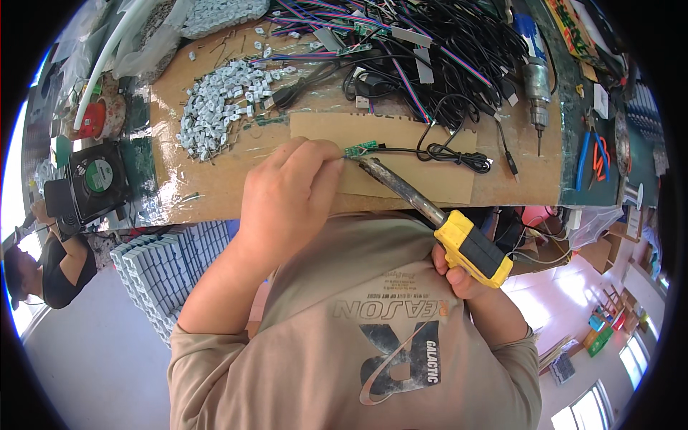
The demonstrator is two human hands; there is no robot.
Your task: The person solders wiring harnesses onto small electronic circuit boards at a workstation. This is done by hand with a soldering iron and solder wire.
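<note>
My left hand [292,188] is closed in a pinch over a piece of cardboard [423,175] on the workbench. Its fingertips meet the left end of a small green circuit board [360,149]; what they pinch is hidden behind the fingers. A black cable [459,155] runs from the board's right end to a coiled bundle with a plug. My right hand [459,276] grips the yellow handle of a soldering iron [469,247], low and close to my body. The iron's dark tip points up and left, just below the board and near my left fingertips.
Small white parts with thin leads [218,107] lie heaped at the left. Behind the cardboard is a tangle of black cables [459,64]. A drill [536,86] and orange-and-blue-handled tools [593,158] lie at the right. A black fan [99,178] stands left; beyond it sits another person [64,261].
</note>
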